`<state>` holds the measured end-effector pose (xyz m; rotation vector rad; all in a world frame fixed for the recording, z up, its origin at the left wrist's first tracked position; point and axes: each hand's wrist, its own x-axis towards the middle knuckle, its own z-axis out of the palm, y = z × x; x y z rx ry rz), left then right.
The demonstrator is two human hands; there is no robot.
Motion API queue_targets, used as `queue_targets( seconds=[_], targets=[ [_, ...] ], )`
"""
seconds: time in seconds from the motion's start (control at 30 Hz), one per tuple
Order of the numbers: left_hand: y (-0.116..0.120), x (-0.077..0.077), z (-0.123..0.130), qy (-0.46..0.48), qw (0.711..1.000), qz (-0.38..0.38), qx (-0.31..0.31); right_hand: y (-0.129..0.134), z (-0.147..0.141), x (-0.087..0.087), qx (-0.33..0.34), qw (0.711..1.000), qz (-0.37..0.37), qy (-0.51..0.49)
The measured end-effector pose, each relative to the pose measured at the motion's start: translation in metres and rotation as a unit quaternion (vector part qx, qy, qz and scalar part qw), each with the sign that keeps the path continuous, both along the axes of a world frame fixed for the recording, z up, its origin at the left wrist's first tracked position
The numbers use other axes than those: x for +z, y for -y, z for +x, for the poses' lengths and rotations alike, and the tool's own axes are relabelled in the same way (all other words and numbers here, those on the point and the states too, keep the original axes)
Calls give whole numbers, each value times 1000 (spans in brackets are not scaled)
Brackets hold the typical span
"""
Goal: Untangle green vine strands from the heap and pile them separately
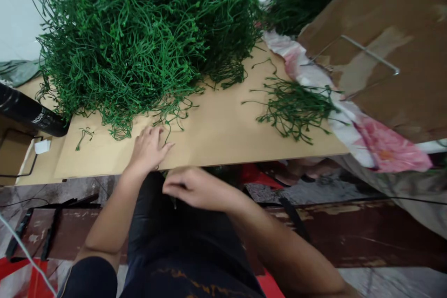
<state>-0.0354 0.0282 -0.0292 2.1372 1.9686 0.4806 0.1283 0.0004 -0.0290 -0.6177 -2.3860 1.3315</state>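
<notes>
A pale wall meets a mottled grey floor.

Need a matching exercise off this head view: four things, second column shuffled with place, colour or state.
1. large stem pile
2. cylinder marked VACUUM
3. floral cloth
4. right hand

A. pink and white, to the right
B. fingers curled, just off the near edge of the tan board
C. green, heaped on the board's far side
D. black, at the far left

Pairs: 1-C, 2-D, 3-A, 4-B
</notes>
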Motion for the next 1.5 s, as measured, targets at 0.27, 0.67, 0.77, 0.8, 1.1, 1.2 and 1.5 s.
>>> queue_targets(
  seconds=[0.27,0.67,0.77,0.8,1.1,1.2,1.5],
  targets=[
    [24,0,15,59,993,29,-96,-72,-17,7,-350,934,45,61],
    [24,1,3,325,934,141,-43,-51,35,6,-245,912,-143,-297],
    [15,-1,7,406,905,123,-21,-41,45,4,-223,907,-156,-322],
    [12,-2,9,422,900,112,-19,-39,47,3,-217,909,-153,-321],
    [3,-7,21,496,868,-18,-13,-30,55,12,-165,978,28,-123],
    [3,-4,22,489,872,17,3,-27,60,15,-118,987,91,-56],
    [13,-19,39,440,891,109,15,-39,38,1,-273,951,-81,-123]
  ],
)
